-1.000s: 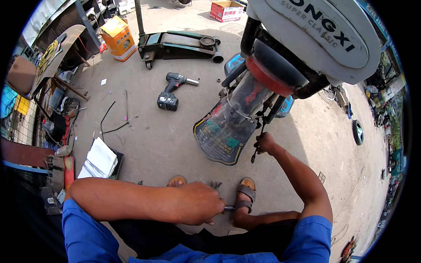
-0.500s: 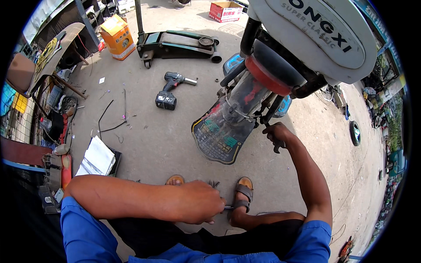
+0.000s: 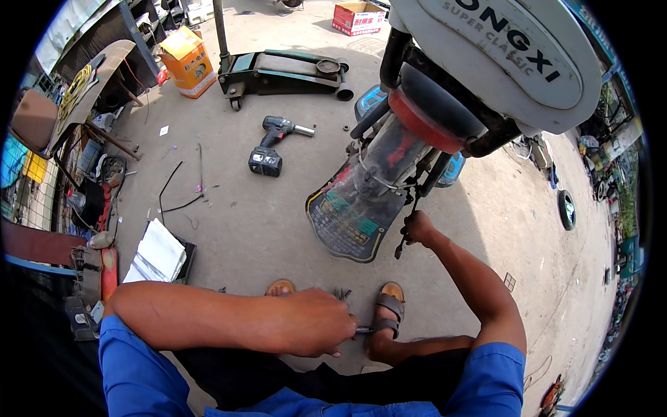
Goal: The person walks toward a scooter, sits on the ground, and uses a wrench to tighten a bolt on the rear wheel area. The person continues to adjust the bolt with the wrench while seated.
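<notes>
Nearest: blue short sleeves (image 3: 139, 368), dark trousers (image 3: 306, 379). Left forearm runs across the lower middle; left hand (image 3: 319, 323) closed in a fist, back of hand up, on a metal rod-like tool (image 3: 365, 330) whose end sticks out toward the right sandal (image 3: 389, 306). Rest of tool hidden in the fist, exact type can't tell. Left sandal (image 3: 281, 287) partly covered by the forearm.

Right arm reaches forward; right hand (image 3: 419, 228) gripping a dark wrench (image 3: 399, 249), its lower end poking out below the fingers. Wrench sits at the rear right side of a motorbike (image 3: 451, 104), just beside the mud flap (image 3: 351, 222); can't tell if its upper end is seated on a fastener. Above the flap: clear plastic mudguard (image 3: 396, 149), red tail light (image 3: 424, 125), white tail box (image 3: 514, 59).

Left on concrete: white papers (image 3: 156, 254) on a dark case, bent black wire (image 3: 177, 198). Farther: cordless impact wrench (image 3: 274, 142) lying flat, socket pointing right. Small tyre (image 3: 567, 210) off to the right. Behind: floor jack (image 3: 288, 73), orange carton (image 3: 187, 62), chair with yellow cable (image 3: 73, 97) far left, red-and-white carton (image 3: 358, 19) at the back.
</notes>
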Motion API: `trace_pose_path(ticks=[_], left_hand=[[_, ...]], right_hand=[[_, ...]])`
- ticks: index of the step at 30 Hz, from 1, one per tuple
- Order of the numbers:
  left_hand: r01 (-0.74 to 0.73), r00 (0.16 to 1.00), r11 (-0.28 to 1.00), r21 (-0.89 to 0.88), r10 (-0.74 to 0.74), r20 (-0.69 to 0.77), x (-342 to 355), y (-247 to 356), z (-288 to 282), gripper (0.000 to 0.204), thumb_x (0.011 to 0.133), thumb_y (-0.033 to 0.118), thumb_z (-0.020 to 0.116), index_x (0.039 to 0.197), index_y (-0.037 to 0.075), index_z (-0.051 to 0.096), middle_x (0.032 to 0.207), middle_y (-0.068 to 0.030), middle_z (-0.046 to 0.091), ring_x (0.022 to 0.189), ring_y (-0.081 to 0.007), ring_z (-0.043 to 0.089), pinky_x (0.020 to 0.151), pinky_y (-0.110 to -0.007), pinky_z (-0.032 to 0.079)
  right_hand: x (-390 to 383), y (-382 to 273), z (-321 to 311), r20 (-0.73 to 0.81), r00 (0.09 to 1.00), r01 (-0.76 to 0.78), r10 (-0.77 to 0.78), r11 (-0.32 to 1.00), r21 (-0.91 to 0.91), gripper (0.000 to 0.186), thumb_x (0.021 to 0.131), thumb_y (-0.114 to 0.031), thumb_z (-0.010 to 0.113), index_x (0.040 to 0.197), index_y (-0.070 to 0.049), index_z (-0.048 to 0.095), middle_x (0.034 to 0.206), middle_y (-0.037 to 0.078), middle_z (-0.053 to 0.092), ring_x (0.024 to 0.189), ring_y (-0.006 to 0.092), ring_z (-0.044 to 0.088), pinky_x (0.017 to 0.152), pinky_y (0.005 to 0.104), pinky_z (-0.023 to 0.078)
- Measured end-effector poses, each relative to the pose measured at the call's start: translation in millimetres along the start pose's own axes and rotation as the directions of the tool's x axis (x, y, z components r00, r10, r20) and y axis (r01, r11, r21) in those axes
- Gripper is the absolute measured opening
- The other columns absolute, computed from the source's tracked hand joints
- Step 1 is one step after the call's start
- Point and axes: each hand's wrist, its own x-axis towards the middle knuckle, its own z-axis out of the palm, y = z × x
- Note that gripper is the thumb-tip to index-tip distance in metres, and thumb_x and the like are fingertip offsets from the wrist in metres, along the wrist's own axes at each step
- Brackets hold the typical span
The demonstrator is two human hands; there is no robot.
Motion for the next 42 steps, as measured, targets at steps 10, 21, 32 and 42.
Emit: trace_pose_path(ticks=[10, 21, 32, 42], left_hand=[[-0.018, 1.000, 1.000, -0.008, 0.018, 0.012, -2, 0, -2, 0.058, 0.083, 0.033, 0.067, 0.120, -0.008, 0.049, 0.084, -0.0197, 0.062, 0.083, -0.0371, 0.064, 0.065, -0.047, 0.050], [-0.023, 1.000, 0.999, 0.023, 0.023, -0.007, 0, -3, 2, 0.060, 0.082, 0.036, 0.067, 0.122, -0.006, 0.049, 0.085, -0.0184, 0.062, 0.082, -0.0359, 0.065, 0.062, -0.048, 0.051], [-0.006, 1.000, 1.000, 0.017, 0.006, 0.004, -1, 0, -2, 0.052, 0.082, 0.034, 0.067, 0.113, -0.006, 0.053, 0.085, -0.0194, 0.062, 0.082, -0.0369, 0.064, 0.064, -0.047, 0.052], [-0.014, 1.000, 1.000, 0.015, 0.014, 0.008, 1, 2, -1, 0.051, 0.083, 0.034, 0.066, 0.112, -0.006, 0.053, 0.086, -0.0202, 0.062, 0.085, -0.0379, 0.064, 0.067, -0.047, 0.052]], right_hand=[[-68, -44, -48, -0.062, 0.996, 0.073, -0.062, 0.980, 0.188, 0.022, 0.085, -0.013, 0.055, 0.070, 0.003, 0.058, 0.056, 0.006, 0.052, 0.043, 0.0156, 0.046, 0.039, 0.0316, 0.035], [-62, -43, -9, -0.131, 0.988, 0.092, -0.081, 0.992, 0.082, 0.025, 0.089, -0.014, 0.050, 0.076, 0.005, 0.056, 0.062, 0.011, 0.058, 0.048, 0.0184, 0.056, 0.041, 0.0332, 0.049], [-55, -22, -21, -0.034, 0.999, 0.027, -0.023, 0.993, 0.116, 0.025, 0.089, -0.016, 0.051, 0.081, 0.007, 0.056, 0.068, 0.015, 0.063, 0.053, 0.0226, 0.061, 0.044, 0.0364, 0.053], [-93, -80, -79, 0.004, 1.000, -0.019, 0.018, 0.970, 0.242, 0.020, 0.080, -0.011, 0.059, 0.064, 0.000, 0.058, 0.056, 0.005, 0.053, 0.048, 0.0144, 0.048, 0.043, 0.0315, 0.034]])
